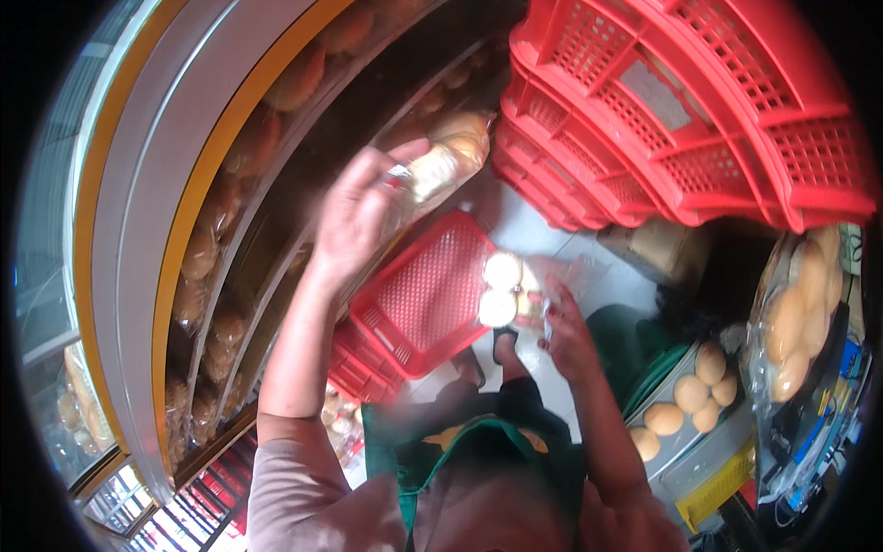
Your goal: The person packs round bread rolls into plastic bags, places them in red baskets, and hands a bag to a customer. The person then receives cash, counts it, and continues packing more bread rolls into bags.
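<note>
My left hand (355,214) grips the near, gathered end of a clear plastic bag of bread (452,155), with a small red spot at the fingers. That bag is at the front of the shelves in a display cabinet (207,159). Lower and to the right, my right hand (569,331) holds a clear bag of round buns (503,290), whose tops are washed out by bright light. Beneath the bag of buns is a red perforated plastic crate (424,297), with no bread visible inside it. Part of the right hand's grip is hidden by the plastic.
Stacked red crates (662,138) rise at the upper right. Loose round buns (690,393) sit on a surface at the right, near a large bag of rolls (793,317). Bagged breads (221,324) line the cabinet shelves. A cardboard box (666,248) stands below the stack.
</note>
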### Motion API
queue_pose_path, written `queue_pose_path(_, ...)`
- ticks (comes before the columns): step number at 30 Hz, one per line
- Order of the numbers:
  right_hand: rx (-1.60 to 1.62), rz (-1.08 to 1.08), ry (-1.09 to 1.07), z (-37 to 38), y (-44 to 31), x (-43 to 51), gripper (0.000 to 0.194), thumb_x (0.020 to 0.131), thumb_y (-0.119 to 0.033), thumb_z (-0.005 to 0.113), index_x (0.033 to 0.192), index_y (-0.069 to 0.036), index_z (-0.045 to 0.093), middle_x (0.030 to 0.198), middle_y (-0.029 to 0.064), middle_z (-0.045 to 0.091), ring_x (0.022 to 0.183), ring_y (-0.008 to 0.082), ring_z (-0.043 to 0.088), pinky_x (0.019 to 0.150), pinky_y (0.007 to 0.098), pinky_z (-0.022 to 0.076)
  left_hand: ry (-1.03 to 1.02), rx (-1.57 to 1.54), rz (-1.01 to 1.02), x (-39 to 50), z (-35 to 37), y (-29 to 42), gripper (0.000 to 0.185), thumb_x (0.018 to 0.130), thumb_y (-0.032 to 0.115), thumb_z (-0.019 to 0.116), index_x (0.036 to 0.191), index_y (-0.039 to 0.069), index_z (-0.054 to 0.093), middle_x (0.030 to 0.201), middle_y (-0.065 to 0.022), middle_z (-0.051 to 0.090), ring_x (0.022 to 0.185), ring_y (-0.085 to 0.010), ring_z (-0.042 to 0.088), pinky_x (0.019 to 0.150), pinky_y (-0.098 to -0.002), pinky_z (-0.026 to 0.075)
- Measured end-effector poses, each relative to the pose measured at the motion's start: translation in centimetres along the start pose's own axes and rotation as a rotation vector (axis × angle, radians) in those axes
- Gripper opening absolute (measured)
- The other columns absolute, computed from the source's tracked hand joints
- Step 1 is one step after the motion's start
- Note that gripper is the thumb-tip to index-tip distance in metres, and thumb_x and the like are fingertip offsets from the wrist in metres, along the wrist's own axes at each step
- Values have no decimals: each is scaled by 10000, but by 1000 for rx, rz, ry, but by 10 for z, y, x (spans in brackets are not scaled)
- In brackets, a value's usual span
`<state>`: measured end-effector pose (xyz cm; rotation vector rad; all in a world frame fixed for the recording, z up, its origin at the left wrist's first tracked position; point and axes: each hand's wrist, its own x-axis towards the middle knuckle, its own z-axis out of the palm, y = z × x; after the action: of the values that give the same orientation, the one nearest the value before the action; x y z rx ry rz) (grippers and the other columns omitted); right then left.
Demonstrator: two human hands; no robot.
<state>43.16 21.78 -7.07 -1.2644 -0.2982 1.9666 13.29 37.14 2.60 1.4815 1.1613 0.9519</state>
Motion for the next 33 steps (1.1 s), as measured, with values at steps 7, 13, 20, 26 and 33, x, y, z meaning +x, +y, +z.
queue_pose_path(7,40,43,6,15,16,-18,726,950,-459,523,1510,-122,208,1450,138,371,1204,296,495,725,273,423,143,-1088,-150,-95,-15,51,142,939,157,506,1029,60,558,1314,-302,508,1171,-327,564,999,-431,473)
queue_pose_path(13,208,-39,-610,30,7,-59,642,907,-351,582,1406,-16,358,1319,157,530,1174,255,560,1011,403,453,440,-840,-212,-172,6,21,419,938,265,567,1217,-45,518,1261,-203,559,1131,-280,579,982,-393,483)
queue_pose_path(20,135,43,-482,71,6,-102,511,906,-198,526,1356,17,415,1235,181,593,1094,242,617,951,358,495,494,-1192,-217,-237,-4,45,372,993,252,447,1260,-1,497,1190,-144,590,1088,-262,595,942,-391,517)
queue_pose_path(26,-130,93,-495,103,18,-103,456,965,-217,510,1353,10,428,1238,154,595,1089,205,618,952,338,492,644,-1241,-255,-281,39,40,431,976,319,461,1290,23,475,1212,-144,573,1106,-275,583,945,-407,507)
queue_pose_path(33,-352,-41,-462,127,-16,-101,644,980,-442,468,1476,-86,263,1387,180,461,784,246,696,392,172,279,749,-1099,-204,-342,-8,1,489,961,372,458,1315,35,449,1238,-147,554,1127,-284,568,957,-415,494)
